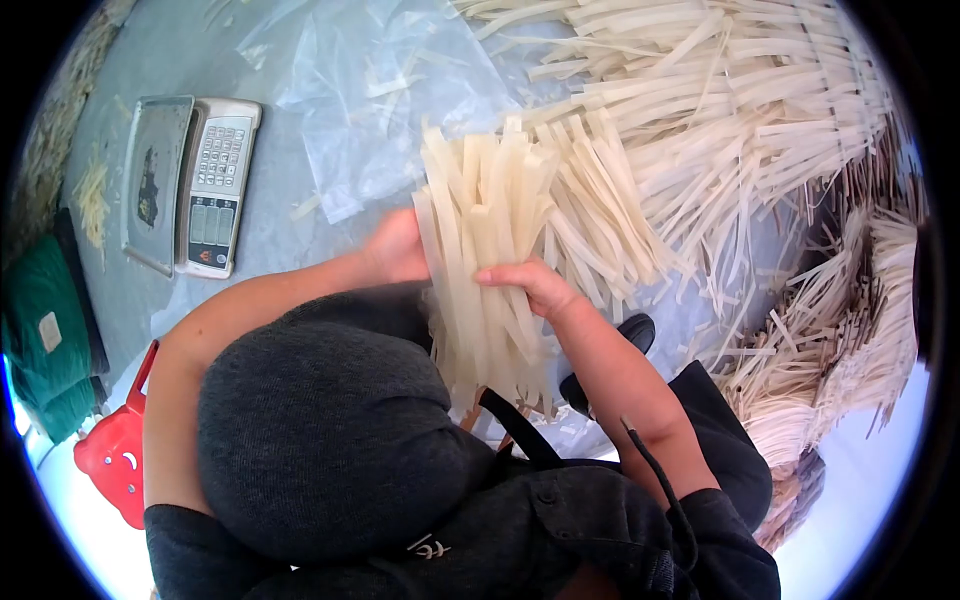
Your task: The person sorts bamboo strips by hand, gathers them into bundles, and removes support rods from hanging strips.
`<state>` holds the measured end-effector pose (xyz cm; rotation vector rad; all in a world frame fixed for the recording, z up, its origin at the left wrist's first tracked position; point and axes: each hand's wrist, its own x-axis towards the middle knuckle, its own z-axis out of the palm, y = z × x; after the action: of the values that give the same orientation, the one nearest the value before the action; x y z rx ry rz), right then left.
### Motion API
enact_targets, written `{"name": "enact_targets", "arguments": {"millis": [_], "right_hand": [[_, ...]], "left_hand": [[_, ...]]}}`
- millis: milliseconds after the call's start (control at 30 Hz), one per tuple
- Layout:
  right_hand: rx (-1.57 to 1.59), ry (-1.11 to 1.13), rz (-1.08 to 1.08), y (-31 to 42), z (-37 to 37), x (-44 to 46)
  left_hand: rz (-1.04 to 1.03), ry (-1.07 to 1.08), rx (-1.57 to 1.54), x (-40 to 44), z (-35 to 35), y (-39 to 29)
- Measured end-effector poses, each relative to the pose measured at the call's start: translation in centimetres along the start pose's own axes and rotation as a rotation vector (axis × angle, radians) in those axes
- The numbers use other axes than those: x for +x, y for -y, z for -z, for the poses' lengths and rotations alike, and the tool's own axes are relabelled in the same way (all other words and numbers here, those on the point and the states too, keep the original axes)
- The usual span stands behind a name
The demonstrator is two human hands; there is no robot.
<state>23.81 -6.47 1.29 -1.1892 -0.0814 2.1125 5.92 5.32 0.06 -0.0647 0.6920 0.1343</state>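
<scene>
A thick bundle of flat, pale cream strips [480, 210] stands lengthwise between my two hands, over my lap. My left hand [400, 246] is pressed against the bundle's left side, its fingers partly hidden behind the strips. From the right, my right hand [535, 284] grips the same bundle, with the thumb laid across its front and the other fingers mostly out of sight. The bundle's upper ends are uneven and fan out a little. Just right of it, a loose sheaf of similar strips [610, 200] lies on the surface.
A digital scale [215, 185] with a metal pan lies at the left. Clear plastic sheeting [350, 110] covers part of the grey surface [285, 240]. A large heap of strips [720, 100] fills the upper right. Green cloth [45, 330] and a red plastic object [115, 460] are at far left.
</scene>
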Motion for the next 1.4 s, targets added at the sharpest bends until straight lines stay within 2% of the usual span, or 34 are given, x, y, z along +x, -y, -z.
{"name": "enact_targets", "arguments": {"millis": [167,267,333,433,633,733,867,933,967,1033,1067,1133,1167,1233,1333,1400], "right_hand": [[0.041,-0.008,-0.003,-0.8,0.4,0.4],[0.113,-0.007,-0.032,-1.0,0.9,0.6],[0.212,0.002,-0.079,-1.0,1.4,0.2],[0.349,0.032,-0.094,-0.1,1.4,-0.8],[0.369,0.051,-0.071,-0.6,2.4,-0.8],[0.383,0.047,-0.080,-0.6,2.3,-0.7],[0.386,0.024,-0.065,-0.5,1.6,-1.0],[0.372,0.007,-0.029,-0.4,1.7,-1.0],[0.371,0.007,-0.026,-0.3,1.9,-1.0],[0.387,0.014,-0.007,0.0,2.6,-1.3],[0.386,0.014,-0.007,0.1,2.8,-1.4],[0.414,0.017,-0.035,0.3,3.2,-1.8],[0.412,0.017,-0.036,0.3,3.4,-1.9],[0.370,0.012,0.004,0.4,3.6,-2.3],[0.394,0.031,0.047,1.1,3.0,-3.1],[0.396,0.035,0.028,0.3,3.0,-2.9]], "left_hand": [[-0.029,0.050,-0.093,-0.1,-0.1,0.1],[-0.070,-0.012,0.003,0.2,-0.2,-0.2],[-0.092,-0.154,0.069,0.3,-0.3,-0.5],[-0.033,-0.042,0.096,0.0,-0.1,-2.2],[0.079,0.011,0.119,0.1,0.0,-1.8],[0.023,-0.101,0.263,-0.1,-0.7,-0.7],[0.023,-0.107,0.229,-0.2,-2.5,-0.2],[0.014,-0.331,0.746,-0.4,-3.5,-0.5],[0.012,-0.329,0.747,-0.3,-3.6,-1.0],[0.325,-0.330,1.311,0.0,-3.7,-2.1],[0.325,-0.329,1.311,-0.1,-3.7,-2.0],[0.285,-0.155,0.831,-0.5,-3.8,-1.5],[0.283,-0.155,0.830,-0.6,-3.7,-1.4],[0.201,-0.014,0.532,-0.7,-3.4,-1.3],[0.078,0.023,0.670,-0.6,-2.9,-1.2],[0.093,0.032,0.766,-0.6,-3.2,-0.9]]}}
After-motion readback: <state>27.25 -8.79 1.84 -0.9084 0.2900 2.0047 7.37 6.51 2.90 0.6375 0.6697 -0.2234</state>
